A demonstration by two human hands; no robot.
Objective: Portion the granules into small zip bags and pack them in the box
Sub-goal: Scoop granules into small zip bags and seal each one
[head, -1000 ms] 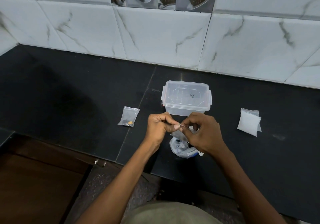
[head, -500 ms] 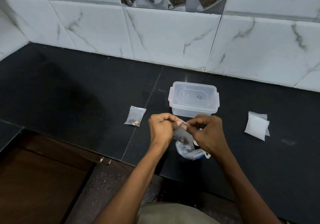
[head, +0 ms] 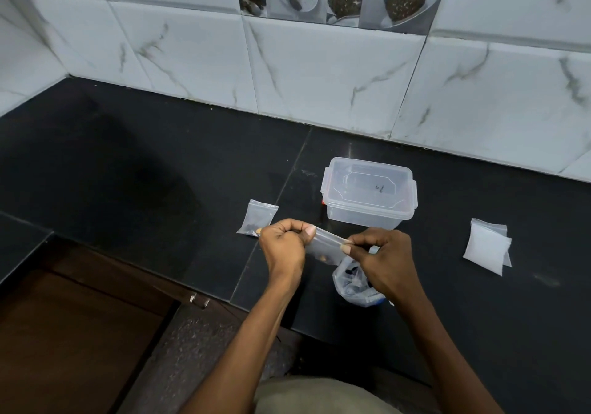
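Observation:
A small clear zip bag (head: 326,249) with a few dark granules at its bottom is stretched between my hands above the counter. My left hand (head: 283,247) pinches its left top corner and my right hand (head: 380,257) pinches the right end of its seal. Below my right hand sits a crumpled plastic bag of granules (head: 350,284). A clear plastic box (head: 367,194) with its lid on stands just behind my hands. A filled small zip bag (head: 259,217) lies flat to the left of the box.
A small stack of empty zip bags (head: 487,247) lies on the right of the black counter (head: 144,173). The tiled wall runs along the back. The counter's front edge is close below my hands, with a brown cabinet (head: 73,343) at lower left.
My hands have moved apart along the top of the small zip bag, which now shows stretched between them. The camera view has shifted slightly.

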